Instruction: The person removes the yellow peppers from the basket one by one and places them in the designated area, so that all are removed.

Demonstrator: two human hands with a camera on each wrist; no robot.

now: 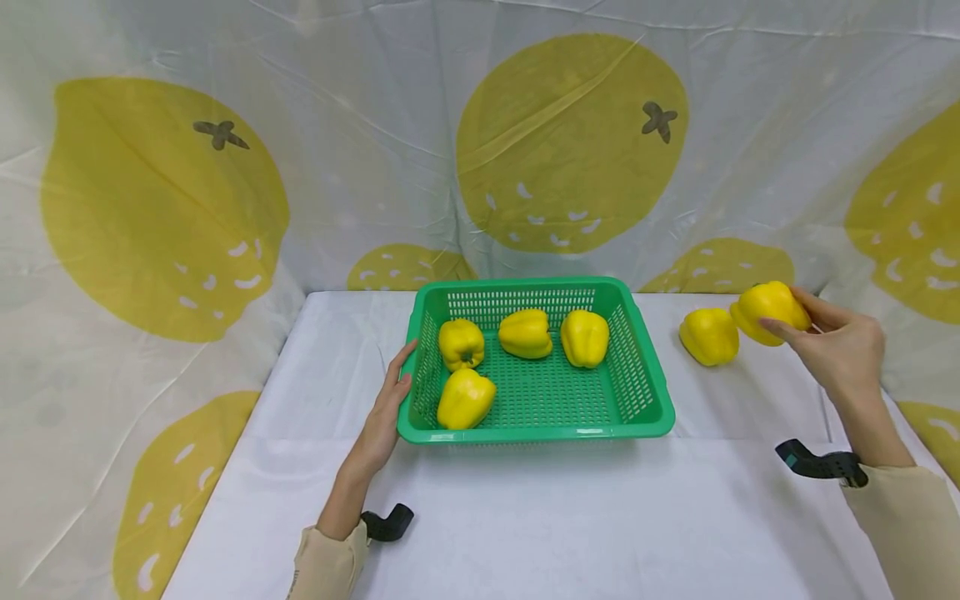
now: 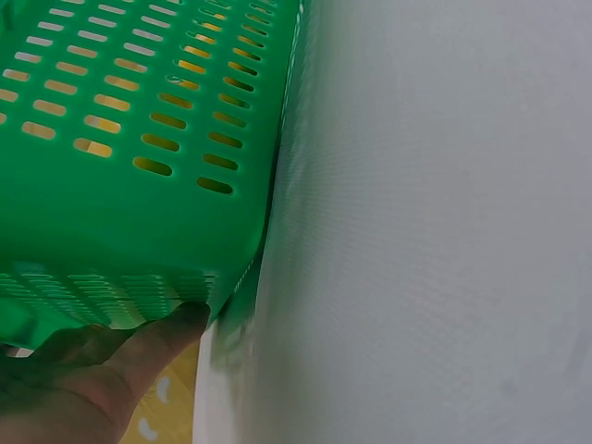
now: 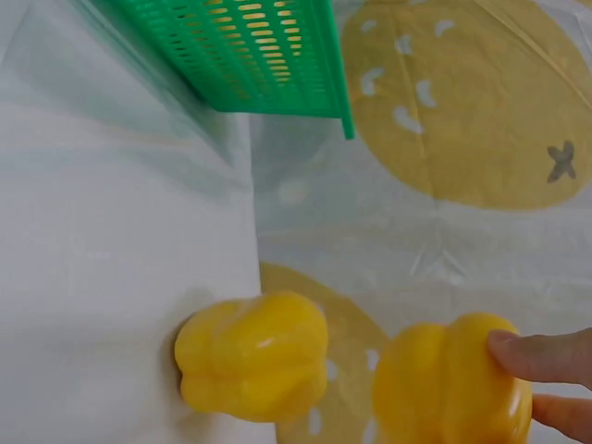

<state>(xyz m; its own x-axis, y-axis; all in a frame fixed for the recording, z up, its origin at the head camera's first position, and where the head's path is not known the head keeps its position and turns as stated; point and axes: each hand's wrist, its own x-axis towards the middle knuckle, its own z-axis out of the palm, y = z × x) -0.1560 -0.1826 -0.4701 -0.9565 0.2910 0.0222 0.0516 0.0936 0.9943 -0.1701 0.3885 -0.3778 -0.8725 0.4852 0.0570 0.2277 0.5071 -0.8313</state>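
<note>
My right hand pinches a yellow bell pepper between thumb and fingers, at the right of the table. Just left of it, a second yellow bell pepper rests on the white cloth. In the right wrist view, the held pepper appears beside the resting one. My left hand lies with extended fingers against the left side of a green basket. The left wrist view shows its fingers touching the slotted wall. Several yellow bell peppers lie inside the basket.
White cloth covers the table. Behind and beside it hangs a pale curtain printed with large yellow fruit. A black strap with a camera mount sits on the right wrist, and another mount on the left.
</note>
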